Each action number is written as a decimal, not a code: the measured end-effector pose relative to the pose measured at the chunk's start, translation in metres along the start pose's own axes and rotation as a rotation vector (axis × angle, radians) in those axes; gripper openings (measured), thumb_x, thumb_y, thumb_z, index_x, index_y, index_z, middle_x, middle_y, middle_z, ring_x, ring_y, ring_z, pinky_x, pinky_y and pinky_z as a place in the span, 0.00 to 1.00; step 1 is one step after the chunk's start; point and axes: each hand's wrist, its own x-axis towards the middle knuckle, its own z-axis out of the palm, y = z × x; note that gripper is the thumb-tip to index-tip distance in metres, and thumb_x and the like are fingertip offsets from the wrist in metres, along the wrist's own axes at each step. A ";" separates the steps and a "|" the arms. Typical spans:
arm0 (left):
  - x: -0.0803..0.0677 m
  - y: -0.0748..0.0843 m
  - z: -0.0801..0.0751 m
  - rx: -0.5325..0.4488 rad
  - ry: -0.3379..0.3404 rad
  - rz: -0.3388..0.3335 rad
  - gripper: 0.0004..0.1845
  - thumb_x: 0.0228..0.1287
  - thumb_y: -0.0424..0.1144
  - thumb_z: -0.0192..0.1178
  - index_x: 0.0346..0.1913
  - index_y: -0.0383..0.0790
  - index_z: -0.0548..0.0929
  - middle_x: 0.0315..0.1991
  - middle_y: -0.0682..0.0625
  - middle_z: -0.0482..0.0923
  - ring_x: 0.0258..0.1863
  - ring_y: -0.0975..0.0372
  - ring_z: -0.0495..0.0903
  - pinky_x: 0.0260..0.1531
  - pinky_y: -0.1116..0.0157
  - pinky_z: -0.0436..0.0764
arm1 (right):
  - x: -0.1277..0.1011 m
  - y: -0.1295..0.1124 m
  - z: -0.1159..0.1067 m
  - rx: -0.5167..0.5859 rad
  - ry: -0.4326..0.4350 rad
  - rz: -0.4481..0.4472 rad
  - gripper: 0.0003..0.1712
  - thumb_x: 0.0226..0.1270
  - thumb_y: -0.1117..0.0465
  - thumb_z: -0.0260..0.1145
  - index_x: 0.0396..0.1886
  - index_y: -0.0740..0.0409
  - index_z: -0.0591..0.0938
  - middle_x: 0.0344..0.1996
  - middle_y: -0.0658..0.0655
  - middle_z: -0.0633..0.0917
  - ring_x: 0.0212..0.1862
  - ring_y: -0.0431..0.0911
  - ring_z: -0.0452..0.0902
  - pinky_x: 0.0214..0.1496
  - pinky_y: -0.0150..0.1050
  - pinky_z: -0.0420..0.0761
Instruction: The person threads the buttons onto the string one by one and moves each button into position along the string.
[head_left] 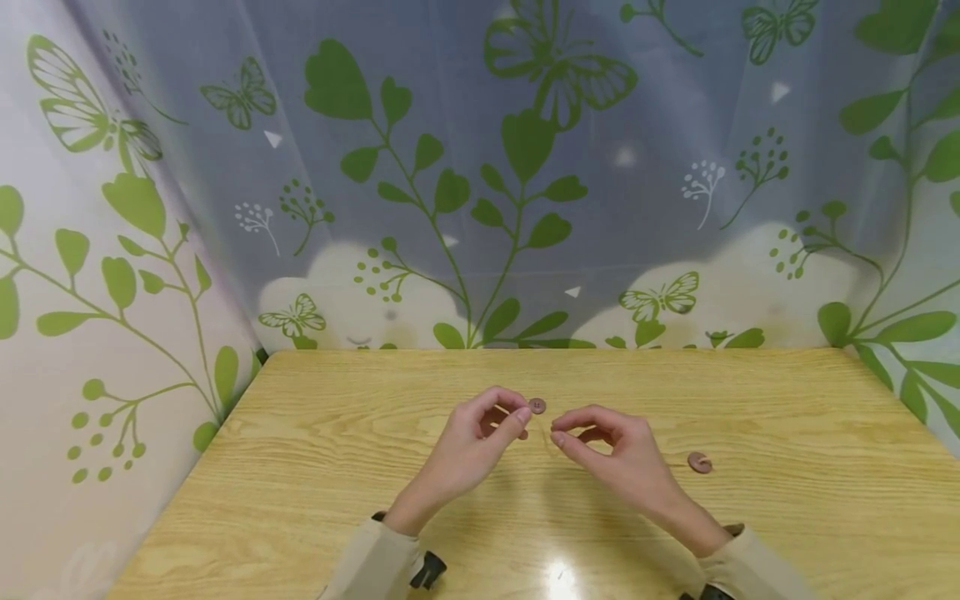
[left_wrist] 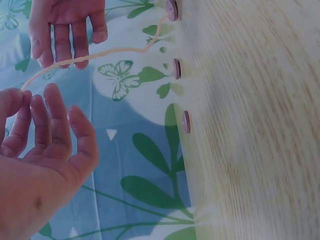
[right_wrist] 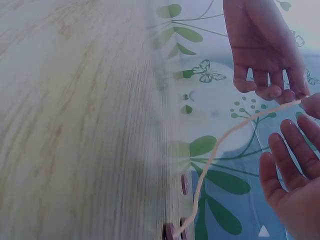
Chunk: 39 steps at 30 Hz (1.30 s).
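A pale orange cord (left_wrist: 115, 50) runs from a brown button on the table, at the right in the head view, up to my fingertips. My left hand (head_left: 472, 442) pinches the cord's end between thumb and index finger in the left wrist view, its other fingers spread. My right hand (head_left: 618, 458) has its thumb and index finger together on the cord close by; the exact grip is partly hidden. The corded button (head_left: 700, 462) lies right of it. A second brown button (head_left: 537, 406) rests beyond the left fingertips. A third button (left_wrist: 186, 121) shows on the table in the left wrist view.
The wooden table (head_left: 315, 483) spreads under both hands. A curtain (head_left: 420, 250) with green leaves and butterflies hangs along its back edge, and more printed cloth (head_left: 127, 333) covers the left side. Beige sleeves (head_left: 375, 558) cover both forearms.
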 end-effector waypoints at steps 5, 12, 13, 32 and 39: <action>0.000 -0.002 0.000 -0.008 -0.007 0.001 0.10 0.79 0.43 0.55 0.52 0.44 0.83 0.57 0.52 0.85 0.43 0.60 0.83 0.38 0.67 0.82 | 0.002 -0.002 0.008 -0.014 0.023 0.008 0.07 0.68 0.67 0.71 0.44 0.60 0.88 0.41 0.58 0.90 0.38 0.38 0.86 0.39 0.36 0.87; 0.001 -0.003 0.000 -0.014 0.000 -0.009 0.12 0.79 0.44 0.55 0.52 0.41 0.82 0.56 0.49 0.86 0.42 0.60 0.83 0.38 0.64 0.84 | 0.007 -0.003 0.016 -0.033 0.056 0.007 0.06 0.67 0.65 0.72 0.42 0.56 0.89 0.40 0.54 0.91 0.41 0.34 0.84 0.43 0.35 0.87; 0.001 -0.003 0.000 -0.014 0.003 -0.011 0.12 0.79 0.44 0.55 0.52 0.41 0.82 0.55 0.49 0.86 0.42 0.60 0.83 0.37 0.65 0.83 | 0.008 -0.003 0.017 -0.038 0.058 0.010 0.05 0.67 0.65 0.72 0.41 0.55 0.90 0.39 0.53 0.91 0.41 0.34 0.84 0.43 0.35 0.86; 0.000 -0.007 0.003 0.048 -0.021 -0.071 0.11 0.79 0.47 0.55 0.52 0.47 0.83 0.47 0.52 0.83 0.42 0.62 0.84 0.33 0.69 0.79 | 0.003 -0.005 0.013 0.074 0.045 0.094 0.04 0.71 0.70 0.65 0.40 0.60 0.83 0.18 0.47 0.72 0.17 0.33 0.62 0.15 0.32 0.66; 0.000 -0.008 0.004 0.050 -0.025 -0.072 0.13 0.79 0.48 0.55 0.53 0.45 0.83 0.47 0.47 0.83 0.44 0.53 0.85 0.32 0.69 0.78 | 0.002 -0.004 0.011 -0.049 0.061 0.041 0.06 0.67 0.66 0.71 0.41 0.53 0.86 0.14 0.46 0.60 0.16 0.29 0.51 0.17 0.29 0.61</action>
